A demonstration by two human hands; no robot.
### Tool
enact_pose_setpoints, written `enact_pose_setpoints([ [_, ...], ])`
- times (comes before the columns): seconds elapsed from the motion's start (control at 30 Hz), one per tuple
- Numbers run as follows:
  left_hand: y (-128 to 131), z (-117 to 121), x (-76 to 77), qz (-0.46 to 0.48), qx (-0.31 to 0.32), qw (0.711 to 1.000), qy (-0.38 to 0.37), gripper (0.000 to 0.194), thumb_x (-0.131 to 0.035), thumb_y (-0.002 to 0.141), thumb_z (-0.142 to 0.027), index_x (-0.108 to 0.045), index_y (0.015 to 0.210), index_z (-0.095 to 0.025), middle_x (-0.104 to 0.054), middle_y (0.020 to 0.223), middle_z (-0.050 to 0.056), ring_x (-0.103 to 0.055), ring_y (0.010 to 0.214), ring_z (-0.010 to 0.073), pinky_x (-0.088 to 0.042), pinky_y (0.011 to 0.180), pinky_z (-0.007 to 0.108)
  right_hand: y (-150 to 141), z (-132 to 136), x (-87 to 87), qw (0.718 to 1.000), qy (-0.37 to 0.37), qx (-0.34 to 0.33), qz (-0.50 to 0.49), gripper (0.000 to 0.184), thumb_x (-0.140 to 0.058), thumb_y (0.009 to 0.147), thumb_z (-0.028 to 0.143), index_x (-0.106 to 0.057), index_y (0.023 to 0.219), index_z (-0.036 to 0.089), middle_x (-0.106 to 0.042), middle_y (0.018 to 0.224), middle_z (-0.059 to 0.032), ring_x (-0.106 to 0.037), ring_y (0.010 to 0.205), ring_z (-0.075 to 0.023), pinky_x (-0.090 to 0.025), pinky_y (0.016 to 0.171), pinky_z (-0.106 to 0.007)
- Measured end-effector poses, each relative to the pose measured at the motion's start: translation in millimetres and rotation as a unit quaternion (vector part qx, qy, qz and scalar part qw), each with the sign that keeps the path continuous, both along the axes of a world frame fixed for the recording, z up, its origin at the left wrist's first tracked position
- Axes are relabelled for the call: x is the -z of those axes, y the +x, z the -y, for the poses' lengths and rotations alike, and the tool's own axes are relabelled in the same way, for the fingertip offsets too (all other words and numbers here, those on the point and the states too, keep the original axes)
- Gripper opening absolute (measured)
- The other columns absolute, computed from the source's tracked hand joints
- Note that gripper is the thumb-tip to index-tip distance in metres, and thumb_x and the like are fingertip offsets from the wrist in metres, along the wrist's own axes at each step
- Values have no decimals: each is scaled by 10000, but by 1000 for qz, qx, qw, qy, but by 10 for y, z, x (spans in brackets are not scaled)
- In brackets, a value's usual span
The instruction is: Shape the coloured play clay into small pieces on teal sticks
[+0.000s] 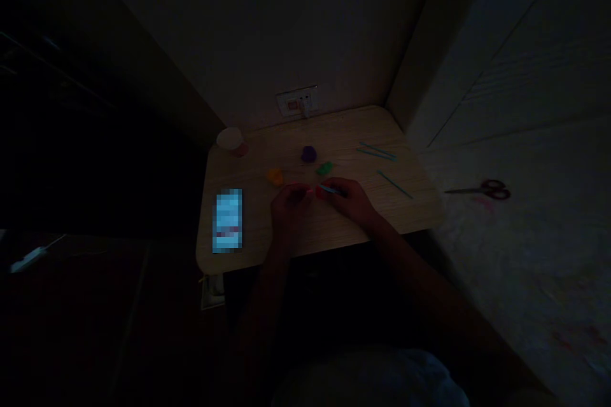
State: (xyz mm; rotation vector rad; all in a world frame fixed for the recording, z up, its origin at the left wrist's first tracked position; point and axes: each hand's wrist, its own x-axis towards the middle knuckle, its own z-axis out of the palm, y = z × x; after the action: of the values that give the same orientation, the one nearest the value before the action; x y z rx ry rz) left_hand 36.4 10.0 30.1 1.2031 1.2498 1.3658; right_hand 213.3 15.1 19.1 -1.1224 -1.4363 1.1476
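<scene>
The room is very dark. Over the front middle of the small wooden table (pixel 258 241), my left hand (pixel 289 203) has its fingers curled together by a small pinkish bit (pixel 310 191). Close on its right, my right hand (pixel 351 198) pinches a thin light-blue stick (pixel 329 189), with a small red lump (pixel 319 193) at its fingertips. Whether the pinkish bit and the red lump are joined, I cannot tell. Just beyond the hands lie an orange lump (pixel 275 177), a purple lump (pixel 309 154) and a green lump (pixel 325 168), which look like modelling clay.
A lit phone (pixel 227 221) lies at the table's left. Behind it, a pale cup (pixel 231 141) stands near the back corner. Thin teal sticks (pixel 395 184) lie on the right. Scissors (pixel 494 189) rest on a pale surface beyond the table. A wall socket (pixel 296 102) is behind.
</scene>
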Motion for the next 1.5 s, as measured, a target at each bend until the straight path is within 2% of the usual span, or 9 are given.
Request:
enact_pose_setpoints([
  [0.3,25,7,-28,-11,0,1000,-2,288,-872,739,-402,-754,898,-192,-755,934,42,-708,864,172,-582,831,314,-10,10,-25,1000,-3,1,14,302,-725,854,507,-780,916,216,-755,876,-23,-657,818,-201,-492,753,-306],
  [0.77,34,5,-14,-19,3,1000,5,307,-874,740,-431,-759,892,-190,-751,914,38,-710,847,171,-589,811,310,-15,3,2,1000,3,-1,5,273,-728,859,470,-779,936,213,-757,899,-23,-668,837,-193,-498,778,-301],
  [0.93,25,-24,-1,-2,8,1000,2,391,-888,718,-442,-737,982,-196,-765,957,59,-727,889,193,-604,840,340,-16,9,-16,1000,-15,16,1,338,-742,838,535,-781,926,211,-754,880,-27,-666,821,-202,-508,757,-306],
  [1.03,29,-32,10,15,43,999,10,484,-903,683,-416,-705,1071,-206,-757,1014,72,-727,909,202,-600,830,345,-19,12,-41,999,-14,32,-8,376,-711,860,580,-793,942,223,-756,874,-32,-670,818,-207,-515,753,-314],
  [1.13,63,-19,17,-12,71,997,40,562,-921,650,-388,-680,1131,-225,-732,1107,86,-716,974,226,-591,832,356,-22,13,-46,999,-14,37,-15,412,-706,852,617,-804,972,234,-765,898,-38,-678,834,-219,-522,752,-324],
  [1.23,110,-15,26,-26,59,996,55,554,-917,656,-360,-668,1134,-229,-719,1135,85,-703,1027,236,-583,868,361,-20,15,-31,1000,-11,26,-11,440,-721,835,635,-811,984,231,-757,864,-29,-666,795,-212,-522,730,-322],
  [1.33,119,-49,46,-6,47,998,46,581,-917,657,-347,-644,1156,-229,-727,1074,67,-711,975,216,-583,853,347,-14,19,-22,1000,-16,11,-11,485,-680,859,657,-809,997,210,-724,781,-22,-642,739,-200,-512,684,-313],
  [1.43,72,-110,59,17,55,997,42,629,-920,646,-378,-613,1176,-234,-725,1045,57,-718,938,207,-589,831,341,-7,17,-35,1000,-5,19,-13,515,-634,882,677,-794,1040,214,-735,852,-42,-666,837,-228,-524,741,-332],
  [1.5,25,-145,48,9,54,997,56,588,-911,654,-381,-613,1141,-237,-716,1050,59,-715,953,210,-590,848,349,3,13,-46,998,16,63,-13,511,-590,911,680,-776,1068,232,-739,932,-62,-671,958,-255,-527,822,-357],
])
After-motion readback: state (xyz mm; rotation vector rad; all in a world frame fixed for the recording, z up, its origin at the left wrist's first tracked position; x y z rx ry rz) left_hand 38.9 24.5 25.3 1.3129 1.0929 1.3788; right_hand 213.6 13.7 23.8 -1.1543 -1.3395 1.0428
